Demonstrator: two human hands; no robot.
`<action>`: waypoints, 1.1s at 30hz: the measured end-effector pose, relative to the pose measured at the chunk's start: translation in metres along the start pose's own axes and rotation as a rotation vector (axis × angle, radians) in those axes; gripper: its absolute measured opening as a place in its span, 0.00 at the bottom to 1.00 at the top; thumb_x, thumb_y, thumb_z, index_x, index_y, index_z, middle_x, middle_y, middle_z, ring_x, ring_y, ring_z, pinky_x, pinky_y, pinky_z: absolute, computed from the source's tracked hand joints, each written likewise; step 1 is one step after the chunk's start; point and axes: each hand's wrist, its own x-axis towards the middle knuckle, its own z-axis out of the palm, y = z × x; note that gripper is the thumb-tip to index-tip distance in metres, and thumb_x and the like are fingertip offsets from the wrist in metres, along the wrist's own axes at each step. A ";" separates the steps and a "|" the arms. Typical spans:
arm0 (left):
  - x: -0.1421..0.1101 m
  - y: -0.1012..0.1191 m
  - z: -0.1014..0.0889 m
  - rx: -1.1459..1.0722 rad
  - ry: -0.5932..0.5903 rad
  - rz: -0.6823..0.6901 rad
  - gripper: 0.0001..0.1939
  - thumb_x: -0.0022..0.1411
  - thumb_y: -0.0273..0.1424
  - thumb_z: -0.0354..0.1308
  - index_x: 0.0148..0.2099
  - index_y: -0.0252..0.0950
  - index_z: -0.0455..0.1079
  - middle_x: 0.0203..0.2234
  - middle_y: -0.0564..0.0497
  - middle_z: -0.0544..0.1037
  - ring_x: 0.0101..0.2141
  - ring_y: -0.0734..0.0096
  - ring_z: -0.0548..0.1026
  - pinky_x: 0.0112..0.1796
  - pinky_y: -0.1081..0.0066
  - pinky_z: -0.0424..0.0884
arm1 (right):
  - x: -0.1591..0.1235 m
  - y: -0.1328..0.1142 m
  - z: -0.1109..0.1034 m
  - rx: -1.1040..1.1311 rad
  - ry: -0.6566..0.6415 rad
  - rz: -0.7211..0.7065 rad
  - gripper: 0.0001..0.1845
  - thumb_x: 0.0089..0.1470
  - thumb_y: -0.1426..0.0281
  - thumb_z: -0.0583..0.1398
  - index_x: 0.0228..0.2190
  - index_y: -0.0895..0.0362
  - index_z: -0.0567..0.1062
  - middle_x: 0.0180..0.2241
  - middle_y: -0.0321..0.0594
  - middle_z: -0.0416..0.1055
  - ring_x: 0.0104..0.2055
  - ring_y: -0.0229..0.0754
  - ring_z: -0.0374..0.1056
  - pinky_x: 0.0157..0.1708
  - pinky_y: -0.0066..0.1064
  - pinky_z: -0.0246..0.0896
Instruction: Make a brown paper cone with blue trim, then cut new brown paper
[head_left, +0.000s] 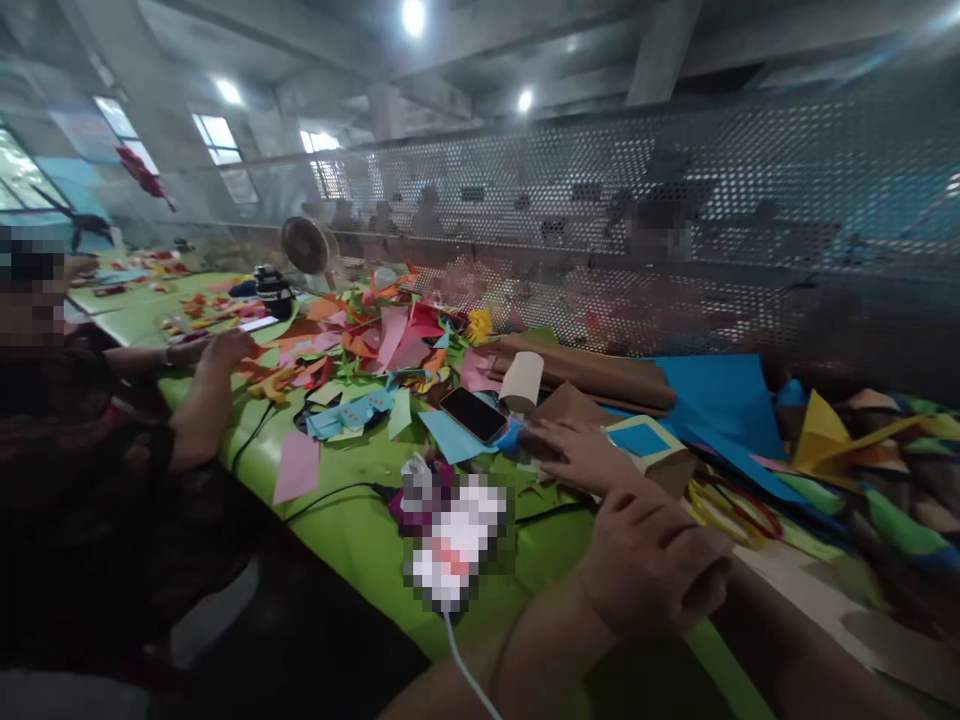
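My right hand (581, 455) reaches left across the table with its fingers stretched out and lying low. The fingertips are by a small blue item (512, 437) too blurred to name; whether they touch it I cannot tell. Closer to me, my left hand (660, 560) is curled closed in front of my right forearm, and what it holds, if anything, is hidden. A dark-screened phone (474, 415) lies beyond my right fingertips on light blue paper (450, 440). Behind it is a cream-coloured roll (521, 380). A pale box (649, 445) with a blue patch sits beside my right hand.
Cut coloured paper (394, 340) is heaped on the green table (352, 550). A blurred-out lit phone (457, 545) with a white cable lies near me. Brown rolls (592, 370) and blue sheets (720, 395) lie by the mesh partition (525, 210). Another person (97, 480) works at left.
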 end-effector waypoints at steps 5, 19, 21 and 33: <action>0.002 -0.002 -0.003 -0.030 0.010 -0.019 0.09 0.60 0.31 0.55 0.41 0.38 0.74 0.29 0.53 0.78 0.32 0.70 0.74 0.34 0.65 0.60 | 0.011 0.003 0.001 -0.115 -0.077 0.124 0.33 0.54 0.55 0.59 0.58 0.55 0.67 0.48 0.53 0.76 0.48 0.59 0.71 0.45 0.44 0.61; 0.004 0.009 0.000 -0.080 -0.053 0.016 0.06 0.61 0.31 0.55 0.36 0.39 0.73 0.24 0.55 0.76 0.27 0.72 0.73 0.30 0.65 0.59 | 0.018 0.042 -0.013 -0.191 -0.045 0.205 0.21 0.60 0.68 0.52 0.52 0.52 0.75 0.49 0.46 0.76 0.49 0.52 0.71 0.43 0.36 0.64; 0.004 0.009 0.000 -0.078 -0.059 0.020 0.06 0.61 0.31 0.55 0.36 0.38 0.73 0.24 0.54 0.76 0.28 0.72 0.73 0.31 0.65 0.59 | 0.027 0.034 -0.008 -0.156 -0.065 0.087 0.23 0.61 0.67 0.52 0.56 0.51 0.71 0.55 0.43 0.72 0.55 0.51 0.67 0.49 0.36 0.61; 0.001 0.012 0.002 -0.131 -0.012 0.015 0.05 0.60 0.31 0.54 0.38 0.39 0.70 0.23 0.56 0.77 0.26 0.72 0.72 0.30 0.64 0.58 | 0.002 0.059 -0.011 -0.128 -0.201 0.005 0.23 0.56 0.65 0.56 0.53 0.52 0.74 0.56 0.45 0.71 0.57 0.56 0.66 0.52 0.46 0.58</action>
